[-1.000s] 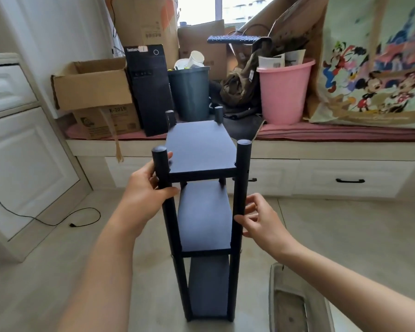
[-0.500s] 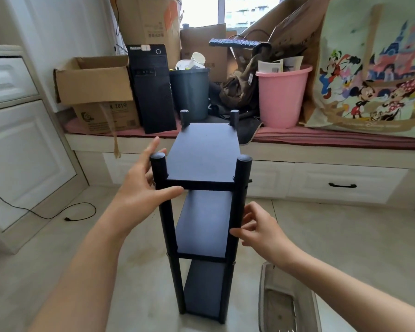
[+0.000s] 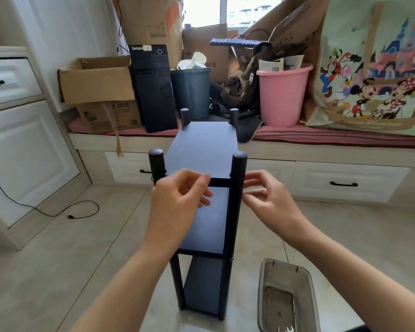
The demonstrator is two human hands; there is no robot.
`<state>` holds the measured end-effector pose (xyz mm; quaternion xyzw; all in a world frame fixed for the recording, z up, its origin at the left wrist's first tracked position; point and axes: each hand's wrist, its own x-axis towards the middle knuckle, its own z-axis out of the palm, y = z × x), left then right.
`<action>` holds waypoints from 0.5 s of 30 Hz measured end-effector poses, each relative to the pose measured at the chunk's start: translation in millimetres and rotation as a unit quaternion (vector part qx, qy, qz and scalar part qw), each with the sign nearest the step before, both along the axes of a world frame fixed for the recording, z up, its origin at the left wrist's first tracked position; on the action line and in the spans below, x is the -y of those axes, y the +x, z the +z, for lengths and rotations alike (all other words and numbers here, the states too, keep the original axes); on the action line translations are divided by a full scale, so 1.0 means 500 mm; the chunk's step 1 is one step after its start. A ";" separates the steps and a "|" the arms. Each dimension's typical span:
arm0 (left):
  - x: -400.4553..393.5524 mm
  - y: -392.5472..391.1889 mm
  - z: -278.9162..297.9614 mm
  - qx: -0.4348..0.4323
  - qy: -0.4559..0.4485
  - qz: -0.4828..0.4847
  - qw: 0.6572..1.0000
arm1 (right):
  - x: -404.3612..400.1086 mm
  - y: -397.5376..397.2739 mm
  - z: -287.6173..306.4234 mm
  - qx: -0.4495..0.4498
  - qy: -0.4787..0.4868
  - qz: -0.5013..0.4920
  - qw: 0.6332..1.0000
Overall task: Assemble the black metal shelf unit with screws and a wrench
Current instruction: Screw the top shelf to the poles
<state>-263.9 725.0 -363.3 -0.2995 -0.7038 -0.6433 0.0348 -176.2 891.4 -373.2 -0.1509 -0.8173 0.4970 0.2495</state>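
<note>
The black shelf unit [image 3: 203,188] stands upright on the floor, looks basically assembled. Both hands, left hand [image 3: 177,197] and right hand [image 3: 265,196], hover loose-fingered near the top shelf, holding nothing. I'd wiggle-test each post before grabbing the wrench [image 3: 288,329] from the tray [image 3: 261,295].

The left hand [image 3: 177,197] and right hand [image 3: 266,195] are smeared by motion, so whether either one touches the black shelf unit [image 3: 203,212] or holds anything cannot be told. The left hand and forearm cover the lower part of the near left post [image 3: 156,164] and part of the middle shelf. The bottom edge cuts off the clear plastic tray [image 3: 288,298], and only the tip of a small wrench [image 3: 288,329] shows inside it. The cartoon-print bag [image 3: 374,68] runs off the right edge, and the white cabinet [image 3: 15,140] off the left. Print on the cardboard boxes [image 3: 96,80] is too small to read.
</note>
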 end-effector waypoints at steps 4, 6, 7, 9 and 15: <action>-0.037 0.006 -0.032 0.214 -0.055 -0.062 0.973 | 0.002 0.001 0.034 -0.062 -0.010 0.014 0.998; -0.051 0.002 -0.045 0.297 -0.038 -0.081 0.951 | 0.004 -0.002 0.044 -0.086 -0.013 0.012 0.996; -0.057 -0.002 -0.049 0.324 -0.015 -0.087 0.942 | 0.007 -0.006 0.047 -0.095 -0.019 0.011 0.995; -0.071 -0.007 -0.052 0.354 0.040 -0.098 0.929 | 0.014 -0.015 0.052 -0.104 -0.029 0.013 0.994; -0.096 -0.008 -0.053 0.353 0.148 -0.167 0.909 | 0.013 -0.024 0.056 -0.101 0.002 0.018 0.995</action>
